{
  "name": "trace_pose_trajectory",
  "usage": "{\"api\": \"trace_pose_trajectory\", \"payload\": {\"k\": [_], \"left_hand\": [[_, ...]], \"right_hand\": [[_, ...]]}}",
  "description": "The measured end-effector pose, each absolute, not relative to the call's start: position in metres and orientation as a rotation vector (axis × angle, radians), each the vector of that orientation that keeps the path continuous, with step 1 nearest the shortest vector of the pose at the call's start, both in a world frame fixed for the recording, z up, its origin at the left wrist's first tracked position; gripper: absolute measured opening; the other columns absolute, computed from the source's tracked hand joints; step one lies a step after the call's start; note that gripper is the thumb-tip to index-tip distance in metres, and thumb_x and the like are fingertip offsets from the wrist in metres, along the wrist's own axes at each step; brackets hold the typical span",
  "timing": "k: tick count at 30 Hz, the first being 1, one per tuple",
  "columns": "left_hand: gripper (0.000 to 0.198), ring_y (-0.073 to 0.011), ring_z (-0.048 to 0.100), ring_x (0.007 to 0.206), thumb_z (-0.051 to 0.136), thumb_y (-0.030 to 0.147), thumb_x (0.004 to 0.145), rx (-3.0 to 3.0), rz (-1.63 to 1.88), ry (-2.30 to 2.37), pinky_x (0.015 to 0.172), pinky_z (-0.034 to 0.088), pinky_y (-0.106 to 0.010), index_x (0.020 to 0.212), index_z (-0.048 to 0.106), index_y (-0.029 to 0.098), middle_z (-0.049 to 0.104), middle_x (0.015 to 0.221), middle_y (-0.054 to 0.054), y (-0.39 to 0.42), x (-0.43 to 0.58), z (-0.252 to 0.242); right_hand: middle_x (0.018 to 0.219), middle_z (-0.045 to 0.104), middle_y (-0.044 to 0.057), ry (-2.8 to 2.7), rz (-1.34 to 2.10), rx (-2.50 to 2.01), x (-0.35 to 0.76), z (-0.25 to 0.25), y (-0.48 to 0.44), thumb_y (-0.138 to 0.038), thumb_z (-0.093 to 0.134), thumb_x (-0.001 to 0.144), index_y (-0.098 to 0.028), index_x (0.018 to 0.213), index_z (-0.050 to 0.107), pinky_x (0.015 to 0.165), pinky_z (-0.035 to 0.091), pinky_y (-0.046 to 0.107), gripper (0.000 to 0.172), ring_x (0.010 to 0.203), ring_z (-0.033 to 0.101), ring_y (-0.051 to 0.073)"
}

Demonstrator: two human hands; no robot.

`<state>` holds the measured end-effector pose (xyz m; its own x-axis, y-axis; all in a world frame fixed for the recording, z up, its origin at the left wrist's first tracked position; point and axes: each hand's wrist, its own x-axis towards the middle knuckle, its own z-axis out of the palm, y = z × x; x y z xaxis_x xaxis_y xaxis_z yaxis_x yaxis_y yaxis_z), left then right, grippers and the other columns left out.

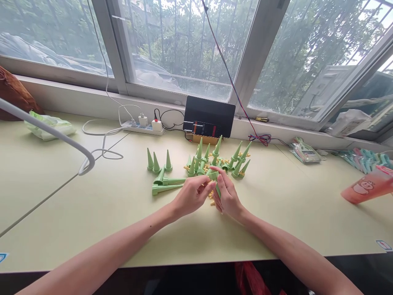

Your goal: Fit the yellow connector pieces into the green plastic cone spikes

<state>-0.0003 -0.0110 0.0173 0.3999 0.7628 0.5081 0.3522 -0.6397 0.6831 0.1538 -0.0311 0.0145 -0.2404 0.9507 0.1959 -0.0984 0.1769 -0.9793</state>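
My right hand [229, 194] is closed round a green plastic spike [213, 175] with its wide end up. At the rim of this spike, my left hand [195, 191] is closed in a pinch; its fingertips hide what they grip, if anything. Just beyond my hands stands a cluster of green spikes [199, 151] with small yellow plastic pieces [225, 161] among them. More yellow pieces [211, 202] lie below my hands. To the left are several upright spikes [168, 162] and a few lying ones [166, 189].
A black tablet [210, 114] and a phone [204, 128] lean by the window. A power strip [143, 128] with cables is left of them. A pink drink cup [367, 186] lies at the right, and a wipes pack [50, 126] at the left. A white curved tube [55, 133] crosses the left side.
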Motion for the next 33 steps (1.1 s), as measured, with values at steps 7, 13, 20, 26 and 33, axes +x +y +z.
{"api": "trace_pose_trajectory", "payload": {"k": [7,13,20,26,33], "left_hand": [[0.037,-0.0106,0.046,0.059,0.033,0.033,0.103,2.256,1.226,0.772,0.062,0.039,-0.023,0.071,0.046,0.018,0.051,0.065,0.001,-0.013,-0.0023,0.0194],[0.031,-0.0106,0.047,0.061,0.034,0.028,0.102,2.266,1.224,0.739,0.063,0.039,-0.023,0.076,0.045,0.018,0.051,0.069,0.001,-0.0128,-0.0024,0.0163],[0.021,-0.009,0.045,0.057,0.051,0.032,0.096,2.333,1.181,0.773,0.056,0.038,-0.022,0.081,0.049,0.018,0.053,0.072,0.001,-0.0129,-0.0024,0.0142],[0.025,-0.009,0.045,0.057,0.049,0.031,0.098,2.321,1.225,0.834,0.057,0.039,-0.022,0.076,0.051,0.018,0.054,0.07,0.001,-0.0126,-0.0009,0.0132],[0.023,-0.0078,0.043,0.053,0.053,0.024,0.095,2.279,1.326,0.85,0.055,0.039,-0.021,0.072,0.051,0.018,0.054,0.066,0.003,-0.0159,0.0022,0.0132]], "right_hand": [[0.037,0.035,-0.014,-1.337,1.457,-0.785,0.1523,0.0165,-0.0321,-0.061,0.039,0.098,-0.02,0.142,0.039,0.024,0.033,0.02,0.06,0.025,0.022,0.008],[0.037,0.035,-0.014,-1.281,1.526,-0.724,0.151,0.017,-0.032,-0.059,0.039,0.099,-0.018,0.143,0.04,0.024,0.038,0.02,0.061,0.026,0.02,0.008],[0.036,0.035,-0.014,-1.276,1.586,-0.712,0.152,0.0144,-0.0294,-0.061,0.04,0.098,-0.019,0.146,0.038,0.025,0.041,0.021,0.064,0.025,0.023,0.008],[0.037,0.033,-0.014,-1.263,1.614,-0.713,0.152,0.0149,-0.0298,-0.061,0.04,0.098,-0.021,0.144,0.041,0.024,0.041,0.02,0.061,0.026,0.022,0.008],[0.038,0.033,-0.014,-1.263,1.624,-0.69,0.1515,0.0143,-0.0308,-0.06,0.043,0.098,-0.021,0.137,0.045,0.024,0.041,0.02,0.055,0.026,0.021,0.007]]}}
